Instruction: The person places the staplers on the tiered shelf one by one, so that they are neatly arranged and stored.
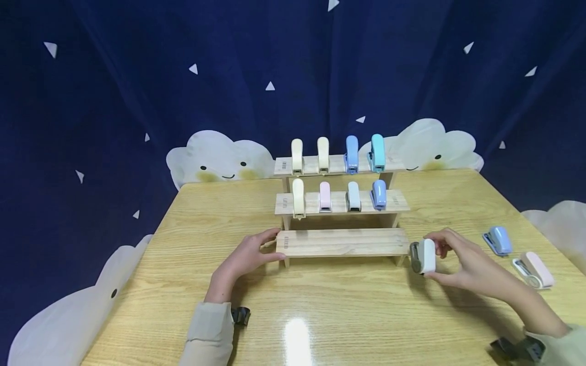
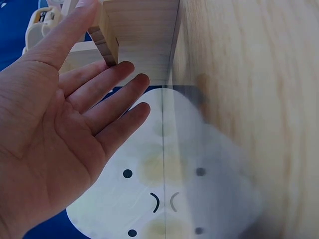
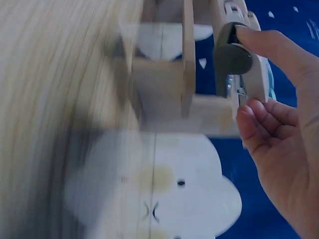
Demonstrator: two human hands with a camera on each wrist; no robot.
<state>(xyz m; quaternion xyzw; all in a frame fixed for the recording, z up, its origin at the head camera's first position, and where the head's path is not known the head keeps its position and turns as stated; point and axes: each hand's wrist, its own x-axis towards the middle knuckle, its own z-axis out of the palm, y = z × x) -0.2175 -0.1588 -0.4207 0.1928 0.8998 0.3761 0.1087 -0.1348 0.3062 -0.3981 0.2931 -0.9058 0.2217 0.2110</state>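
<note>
A three-step wooden rack (image 1: 341,242) stands mid-table, its two upper steps lined with small pastel staplers (image 1: 325,196); the lowest step is bare. My right hand (image 1: 453,262) holds a white stapler (image 1: 423,256) with a grey end just off the rack's right end; in the right wrist view its fingers (image 3: 259,129) curl round the white stapler (image 3: 239,59). My left hand (image 1: 249,254) lies with straight fingers against the left end of the lowest step; the left wrist view shows its fingers (image 2: 107,94) touching the wooden rack (image 2: 139,35).
A blue stapler (image 1: 497,240) and a pink stapler (image 1: 535,269) lie on the table (image 1: 320,315) right of my right hand. White cloud cut-outs (image 1: 215,160) and a dark blue curtain stand behind the table.
</note>
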